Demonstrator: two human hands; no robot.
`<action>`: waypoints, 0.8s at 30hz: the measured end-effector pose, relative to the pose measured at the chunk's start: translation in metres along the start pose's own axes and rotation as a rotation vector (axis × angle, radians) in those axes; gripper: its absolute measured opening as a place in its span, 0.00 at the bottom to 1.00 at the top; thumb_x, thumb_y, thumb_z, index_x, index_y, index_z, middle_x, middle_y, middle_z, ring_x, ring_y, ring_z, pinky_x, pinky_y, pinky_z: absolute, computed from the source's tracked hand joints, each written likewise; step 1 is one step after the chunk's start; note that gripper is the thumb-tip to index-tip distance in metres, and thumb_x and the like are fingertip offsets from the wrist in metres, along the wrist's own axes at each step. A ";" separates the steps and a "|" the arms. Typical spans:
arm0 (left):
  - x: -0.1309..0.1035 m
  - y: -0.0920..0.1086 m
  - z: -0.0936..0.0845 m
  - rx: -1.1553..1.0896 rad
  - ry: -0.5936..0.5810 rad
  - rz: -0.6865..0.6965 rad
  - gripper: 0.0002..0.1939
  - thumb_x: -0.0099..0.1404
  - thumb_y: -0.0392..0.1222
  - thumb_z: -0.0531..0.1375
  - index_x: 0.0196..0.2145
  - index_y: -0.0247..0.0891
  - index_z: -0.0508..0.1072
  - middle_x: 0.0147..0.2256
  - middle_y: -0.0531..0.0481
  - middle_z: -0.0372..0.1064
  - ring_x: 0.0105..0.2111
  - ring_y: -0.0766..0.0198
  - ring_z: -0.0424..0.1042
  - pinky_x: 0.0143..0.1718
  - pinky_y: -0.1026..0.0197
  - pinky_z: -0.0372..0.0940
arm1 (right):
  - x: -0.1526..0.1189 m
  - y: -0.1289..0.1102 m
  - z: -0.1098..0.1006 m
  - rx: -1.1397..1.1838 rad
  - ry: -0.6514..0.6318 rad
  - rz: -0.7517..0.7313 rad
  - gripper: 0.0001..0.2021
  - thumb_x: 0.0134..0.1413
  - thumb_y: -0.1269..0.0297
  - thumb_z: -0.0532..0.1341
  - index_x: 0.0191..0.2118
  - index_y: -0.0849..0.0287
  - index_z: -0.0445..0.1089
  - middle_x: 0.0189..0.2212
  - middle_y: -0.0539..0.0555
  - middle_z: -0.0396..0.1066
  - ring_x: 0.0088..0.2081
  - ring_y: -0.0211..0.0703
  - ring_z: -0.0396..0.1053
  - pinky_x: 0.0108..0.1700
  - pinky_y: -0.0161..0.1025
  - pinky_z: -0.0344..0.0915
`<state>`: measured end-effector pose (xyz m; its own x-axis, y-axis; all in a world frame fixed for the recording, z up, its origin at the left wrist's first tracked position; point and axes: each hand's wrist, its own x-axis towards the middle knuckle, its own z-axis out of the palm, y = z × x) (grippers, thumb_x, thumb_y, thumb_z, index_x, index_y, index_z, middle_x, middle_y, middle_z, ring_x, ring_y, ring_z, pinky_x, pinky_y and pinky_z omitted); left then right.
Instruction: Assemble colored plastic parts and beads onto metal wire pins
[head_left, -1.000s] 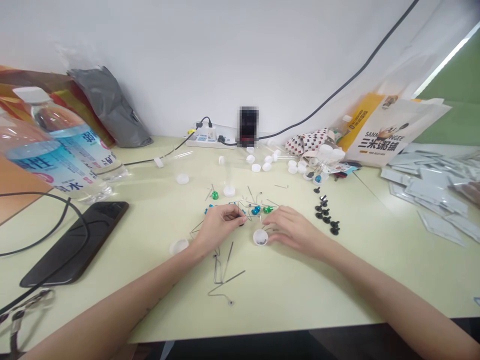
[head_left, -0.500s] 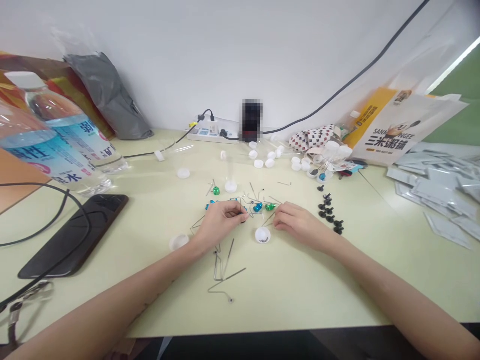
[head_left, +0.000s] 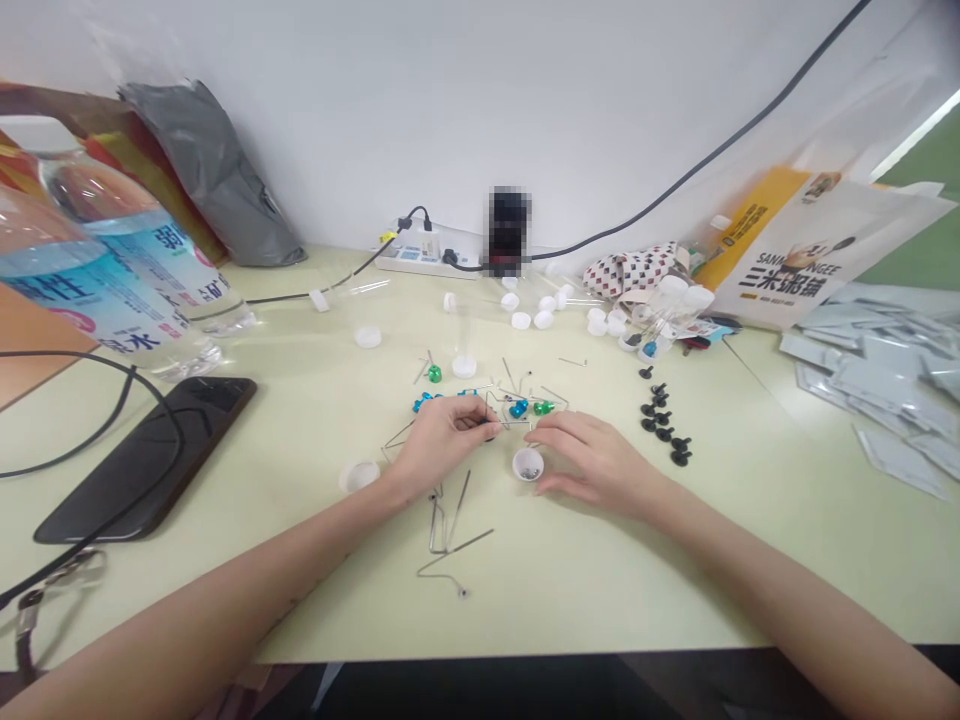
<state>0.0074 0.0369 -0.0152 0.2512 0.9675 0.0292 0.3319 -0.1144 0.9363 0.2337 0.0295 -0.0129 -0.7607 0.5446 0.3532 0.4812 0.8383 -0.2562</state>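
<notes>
My left hand (head_left: 450, 435) is closed in a pinch on a thin bent metal rod (head_left: 514, 423) that sticks out to the right. A small dark piece shows under its fingertips, too covered to name. My right hand (head_left: 581, 460) has its fingers apart at the right side of a small white cap (head_left: 528, 465) with tiny metal bits inside. Whether it touches the cap I cannot tell. Just beyond the hands lie blue metal parts (head_left: 518, 409), a green metal part (head_left: 544, 408) and several thin rods. More bent metal rods (head_left: 450, 550) lie nearer me.
Several black thumb-screw-like pieces (head_left: 663, 433) lie at the right. White caps (head_left: 543, 319) and clear tubes stand or lie farther back. At the left are a phone (head_left: 142, 460), cables and water bottles (head_left: 142, 250); at the right, a paper bag (head_left: 817, 250) and flat packets (head_left: 892, 370).
My right hand has opened from a pinch and come nearer the white cap, which now appears tilted a little differently. My left hand keeps its pinch in nearly the same place.
</notes>
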 end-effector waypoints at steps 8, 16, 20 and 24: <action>0.002 -0.002 0.000 -0.014 0.005 0.002 0.05 0.57 0.40 0.60 0.27 0.36 0.74 0.27 0.51 0.72 0.28 0.65 0.69 0.32 0.63 0.64 | 0.001 -0.006 -0.001 -0.038 -0.093 -0.015 0.11 0.60 0.61 0.53 0.45 0.60 0.63 0.38 0.56 0.70 0.40 0.43 0.66 0.41 0.43 0.63; 0.001 -0.003 -0.001 -0.009 0.006 0.009 0.06 0.57 0.41 0.60 0.28 0.36 0.74 0.27 0.50 0.72 0.28 0.63 0.70 0.32 0.62 0.65 | 0.000 -0.004 -0.008 -0.020 -0.118 -0.019 0.21 0.57 0.53 0.56 0.51 0.62 0.60 0.41 0.58 0.69 0.43 0.47 0.65 0.44 0.46 0.64; 0.001 -0.002 0.000 -0.008 0.007 0.006 0.07 0.57 0.42 0.60 0.27 0.36 0.74 0.27 0.49 0.73 0.27 0.63 0.71 0.31 0.62 0.66 | -0.002 0.006 -0.009 -0.027 -0.091 0.033 0.12 0.62 0.61 0.52 0.47 0.59 0.63 0.42 0.58 0.68 0.44 0.45 0.65 0.45 0.45 0.65; 0.001 -0.002 0.000 -0.006 0.010 -0.010 0.07 0.57 0.42 0.60 0.28 0.36 0.74 0.27 0.49 0.73 0.28 0.63 0.71 0.32 0.62 0.66 | -0.002 0.014 -0.001 -0.106 -0.086 0.089 0.09 0.62 0.68 0.51 0.42 0.59 0.67 0.39 0.56 0.67 0.41 0.43 0.65 0.42 0.42 0.66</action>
<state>0.0067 0.0377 -0.0166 0.2386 0.9708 0.0236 0.3292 -0.1037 0.9386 0.2428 0.0397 -0.0160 -0.7452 0.6165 0.2542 0.5881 0.7873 -0.1854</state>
